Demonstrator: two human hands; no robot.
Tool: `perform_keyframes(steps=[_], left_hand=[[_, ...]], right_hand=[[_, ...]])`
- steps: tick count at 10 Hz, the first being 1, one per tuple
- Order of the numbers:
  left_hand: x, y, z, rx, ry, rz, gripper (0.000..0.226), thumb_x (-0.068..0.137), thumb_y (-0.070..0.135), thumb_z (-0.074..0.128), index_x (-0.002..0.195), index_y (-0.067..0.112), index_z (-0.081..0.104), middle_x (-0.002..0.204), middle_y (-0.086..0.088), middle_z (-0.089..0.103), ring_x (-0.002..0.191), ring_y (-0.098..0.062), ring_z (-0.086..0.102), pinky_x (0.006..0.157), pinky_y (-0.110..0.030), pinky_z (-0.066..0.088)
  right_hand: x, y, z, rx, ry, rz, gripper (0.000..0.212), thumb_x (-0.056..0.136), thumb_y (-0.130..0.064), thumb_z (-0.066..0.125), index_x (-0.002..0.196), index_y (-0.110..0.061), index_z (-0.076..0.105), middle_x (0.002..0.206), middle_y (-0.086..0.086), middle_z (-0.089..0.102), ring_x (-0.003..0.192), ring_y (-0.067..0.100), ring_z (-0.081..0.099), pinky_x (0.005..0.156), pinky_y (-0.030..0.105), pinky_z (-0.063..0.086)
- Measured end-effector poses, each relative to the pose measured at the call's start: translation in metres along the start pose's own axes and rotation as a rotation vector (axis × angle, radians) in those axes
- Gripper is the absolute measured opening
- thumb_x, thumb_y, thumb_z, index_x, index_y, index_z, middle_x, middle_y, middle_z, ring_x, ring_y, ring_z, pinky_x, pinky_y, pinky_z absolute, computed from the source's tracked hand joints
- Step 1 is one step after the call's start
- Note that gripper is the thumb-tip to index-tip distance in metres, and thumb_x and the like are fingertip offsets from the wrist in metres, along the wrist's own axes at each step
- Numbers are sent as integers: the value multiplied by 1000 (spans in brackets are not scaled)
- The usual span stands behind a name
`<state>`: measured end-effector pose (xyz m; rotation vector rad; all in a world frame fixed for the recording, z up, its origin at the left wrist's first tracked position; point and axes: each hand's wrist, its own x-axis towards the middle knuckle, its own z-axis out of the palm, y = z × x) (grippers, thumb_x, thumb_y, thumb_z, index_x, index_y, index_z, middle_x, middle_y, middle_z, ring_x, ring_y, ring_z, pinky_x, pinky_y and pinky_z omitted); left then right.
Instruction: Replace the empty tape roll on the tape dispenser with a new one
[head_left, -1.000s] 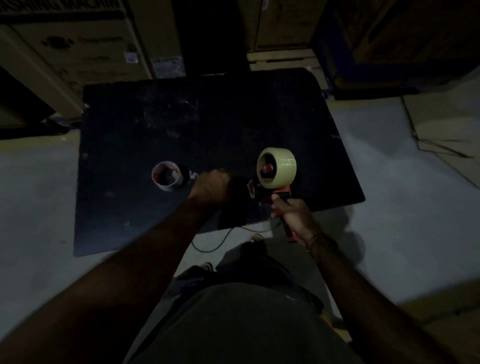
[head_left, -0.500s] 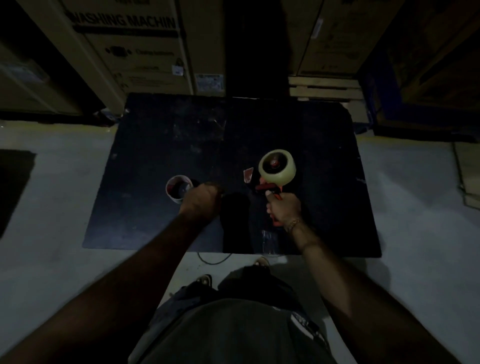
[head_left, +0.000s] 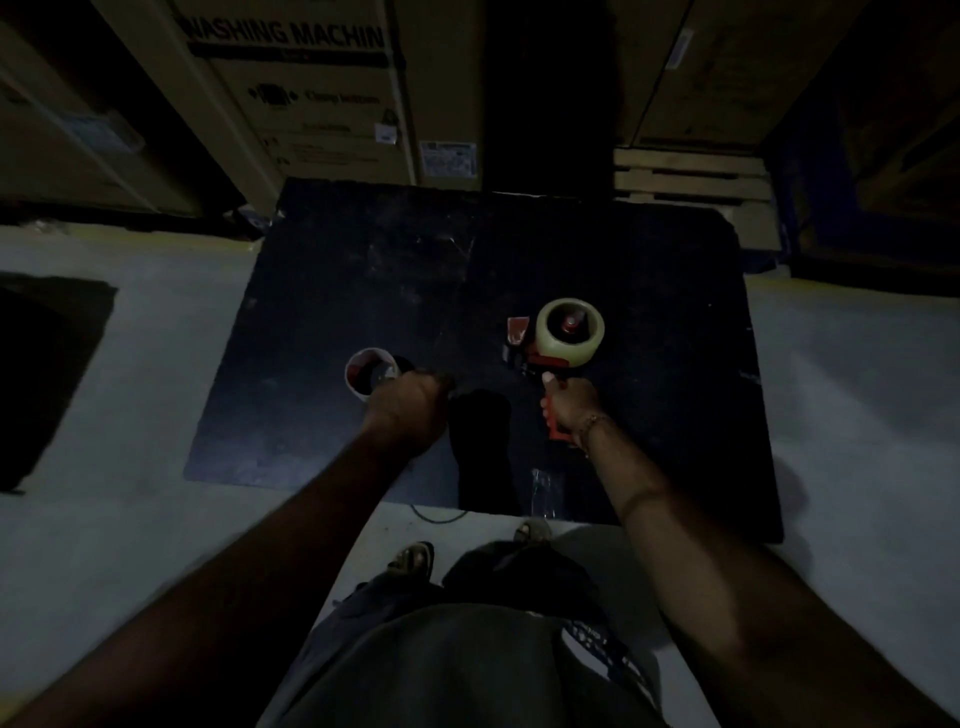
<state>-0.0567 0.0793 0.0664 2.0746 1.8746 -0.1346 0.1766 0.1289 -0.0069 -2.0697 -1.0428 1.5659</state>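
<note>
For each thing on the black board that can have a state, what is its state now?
tape dispenser: loaded, handle held in the right hand.
new tape roll: full, mounted on the dispenser's hub.
empty tape roll: bare core, off the dispenser, on the black board by the left hand.
left hand: closed in a fist; contents not visible.

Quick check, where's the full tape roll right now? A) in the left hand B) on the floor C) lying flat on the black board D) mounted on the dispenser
D: the full tape roll sits on the red dispenser, whose handle the right hand grips; the left hand is by the empty core.
</note>
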Motion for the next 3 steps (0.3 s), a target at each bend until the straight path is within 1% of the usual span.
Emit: perform_keyframes(steps=[1, 2, 3], left_hand=[[1, 3, -2, 11, -8, -6, 35, 99, 25, 51, 130, 26, 68, 127, -8, 73, 114, -36, 70, 94, -51, 58], [4, 5, 0, 27, -3, 20, 34, 100, 30, 50, 129, 27, 68, 125, -6, 74, 112, -33, 71, 97, -52, 56], [8, 8, -1, 35, -19, -12, 34, 101, 31, 50, 129, 27, 67, 125, -7, 74, 112, -33, 71, 96, -52, 56]], right_hand=[[1, -4, -8, -166, 26, -13, 53, 109, -37, 54, 121, 12, 69, 115, 27, 73, 108, 40, 71, 99, 48, 57], [3, -5, -11, -281, 50, -27, 49, 108, -37, 54, 126, 6, 70, 131, 26, 70, 122, 42, 67, 95, 42, 55], [-6, -8, -14, -349, 67, -1, 48, 107, -37, 53, 119, 5, 73, 124, 25, 74, 117, 41, 70, 86, 36, 52]])
